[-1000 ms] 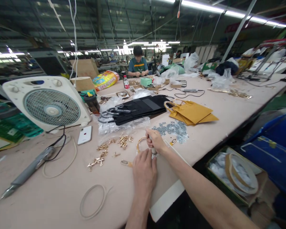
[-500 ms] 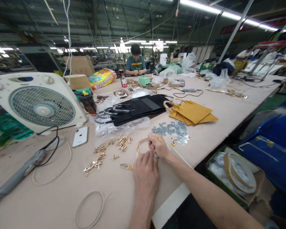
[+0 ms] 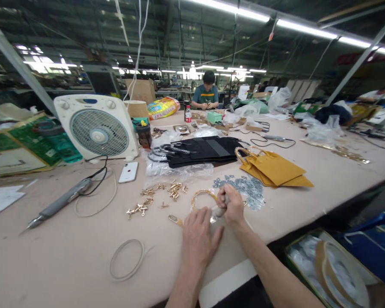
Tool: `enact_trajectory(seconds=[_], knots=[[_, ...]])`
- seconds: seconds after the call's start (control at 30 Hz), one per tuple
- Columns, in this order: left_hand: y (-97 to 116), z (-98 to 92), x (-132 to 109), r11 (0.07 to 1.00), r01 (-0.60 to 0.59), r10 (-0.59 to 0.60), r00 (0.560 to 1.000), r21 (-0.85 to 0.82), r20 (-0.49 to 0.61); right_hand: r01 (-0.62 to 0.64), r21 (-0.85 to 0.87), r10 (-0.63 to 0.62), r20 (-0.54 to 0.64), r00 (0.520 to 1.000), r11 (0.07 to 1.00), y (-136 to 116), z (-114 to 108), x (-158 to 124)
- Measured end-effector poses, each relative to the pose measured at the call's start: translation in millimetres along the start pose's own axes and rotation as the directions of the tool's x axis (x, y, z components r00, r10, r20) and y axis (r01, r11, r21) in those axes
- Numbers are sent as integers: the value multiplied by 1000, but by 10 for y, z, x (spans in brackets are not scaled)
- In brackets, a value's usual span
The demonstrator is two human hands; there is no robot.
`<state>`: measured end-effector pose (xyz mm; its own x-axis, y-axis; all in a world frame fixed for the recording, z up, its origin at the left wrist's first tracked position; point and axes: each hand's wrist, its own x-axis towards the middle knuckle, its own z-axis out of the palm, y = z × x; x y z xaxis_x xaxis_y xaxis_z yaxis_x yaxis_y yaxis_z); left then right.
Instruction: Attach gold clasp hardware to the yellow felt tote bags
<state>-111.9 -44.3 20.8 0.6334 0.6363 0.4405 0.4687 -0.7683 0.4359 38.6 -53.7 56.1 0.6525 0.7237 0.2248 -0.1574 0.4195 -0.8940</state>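
Left hand [image 3: 199, 234] is lying flat, thumb apart, fingers pressing a yellow, shiny-wrapped handle loop's [image 3: 202, 192] lower end onto the pinkish-beige table [image 3: 83, 256]; likely handling light, springy, slippery, best gripped near its ends. Right hand [image 3: 231, 205] is clenching a pale-grey, rod-shaped tool [image 3: 218, 211].

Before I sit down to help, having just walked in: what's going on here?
A person's right hand grips a pale tool, partly hidden. The left hand lies palm down beside it, near an orange-yellow handle loop. Loose gold fittings lie to the left; small grey plates, yellow panels and black panels lie beyond.
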Motion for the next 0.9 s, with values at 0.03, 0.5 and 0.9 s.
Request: enact_trajectory(seconds=[0.03, 0.5, 0.9], knots=[[8, -1, -5, 1000, 9, -9, 1000, 0, 3, -2, 29, 2, -5, 1000, 1000, -39, -1, 42], [60, -49, 15, 998, 58, -58, 998, -8, 29, 51, -129, -9, 305, 952, 990, -212, 172, -4], [75, -62, 15, 998, 65, -65, 997, -3, 49, 127, -109, -93, 273, 957, 986, -260, 150, -29]])
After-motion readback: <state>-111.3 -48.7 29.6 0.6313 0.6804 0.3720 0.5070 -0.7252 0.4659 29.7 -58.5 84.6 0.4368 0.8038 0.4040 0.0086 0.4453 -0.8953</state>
